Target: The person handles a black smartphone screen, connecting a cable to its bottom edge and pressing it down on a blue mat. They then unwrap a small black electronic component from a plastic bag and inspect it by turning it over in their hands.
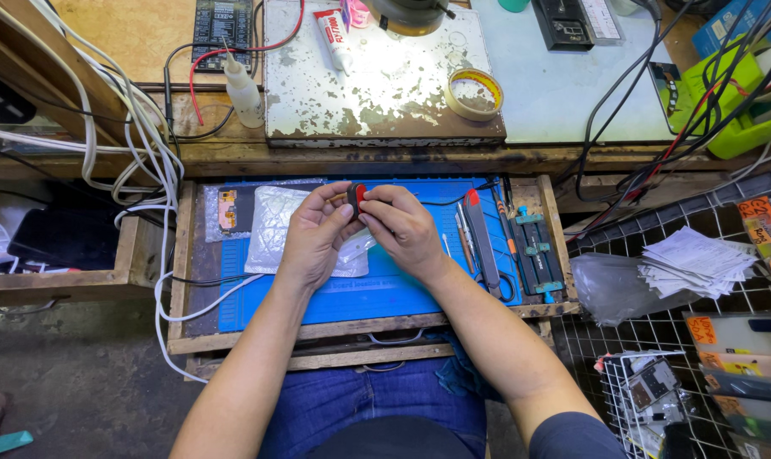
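Fingertips of both hands meet on a small black-and-red part [356, 195], held up just above the blue work mat [402, 289] near the mat's far edge. The left hand [313, 238] pinches the part from its side with thumb and forefinger, and the right hand [402, 229] grips it from the other side, so both hands are closed on the same piece; what kind of part it is cannot be told. Under the left hand lies a clear plastic bag [270, 229], touching the mat, with a phone board [228, 208] just beside it. Right of the hands sit a red-tipped knife [483, 242] and a black clamp fixture [534, 246]. Beyond the tray, on the worn metal plate [385, 93], rest a tape roll [474, 93] and a white squeeze bottle [243, 92]
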